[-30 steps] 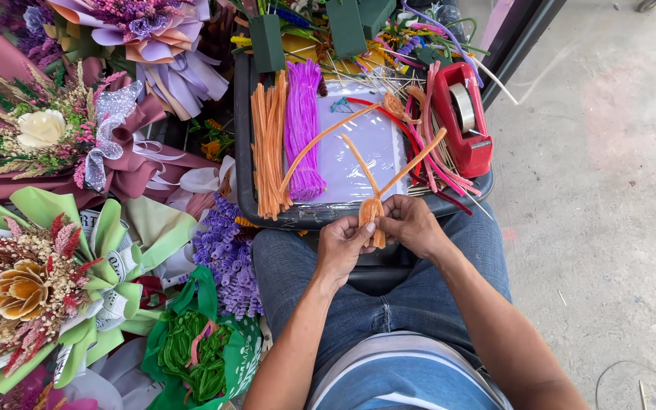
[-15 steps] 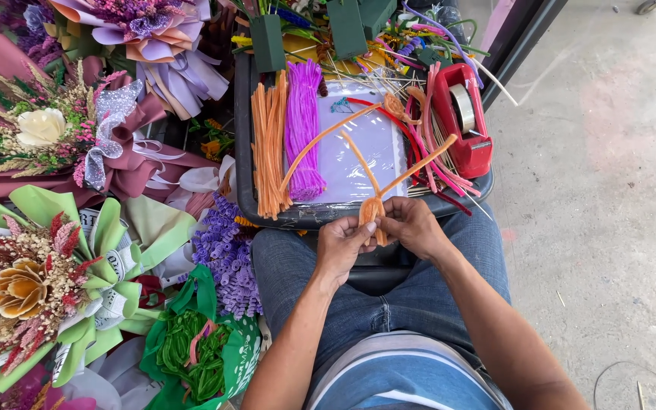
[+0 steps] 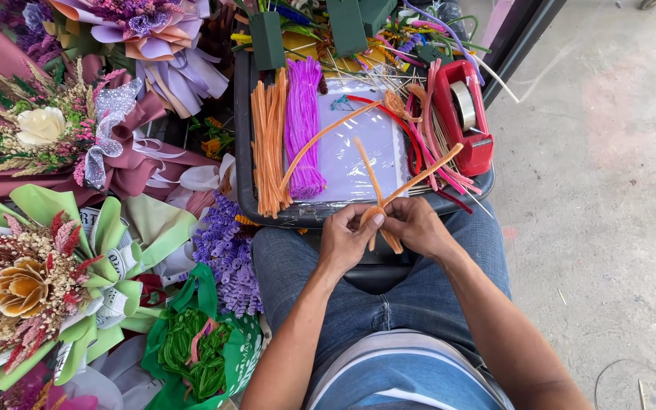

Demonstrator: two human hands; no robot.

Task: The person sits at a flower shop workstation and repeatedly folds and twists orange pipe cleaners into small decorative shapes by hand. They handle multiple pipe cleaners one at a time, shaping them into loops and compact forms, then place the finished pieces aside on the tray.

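Note:
My left hand (image 3: 345, 239) and my right hand (image 3: 415, 225) meet over my lap and pinch a bunch of orange pipe cleaners (image 3: 377, 186) at the point where they cross. Their long ends fan upward over a black tray (image 3: 241, 137) that rests on my knees. On the tray lie a bundle of orange pipe cleaners (image 3: 269, 148), a purple bundle (image 3: 302, 125), a pale lilac sheet (image 3: 354, 156) and red and pink pipe cleaners (image 3: 419, 148).
A red tape dispenser (image 3: 465, 114) sits at the tray's right end. Wrapped flower bouquets (image 3: 47, 273) crowd the left side. A green bag of green pipe cleaners (image 3: 195, 357) lies by my left thigh, beside purple paper flowers (image 3: 225, 254). Bare concrete floor (image 3: 609, 190) spreads to the right.
The hands have barely shifted on the orange pipe cleaners; the fanned ends stand much as before.

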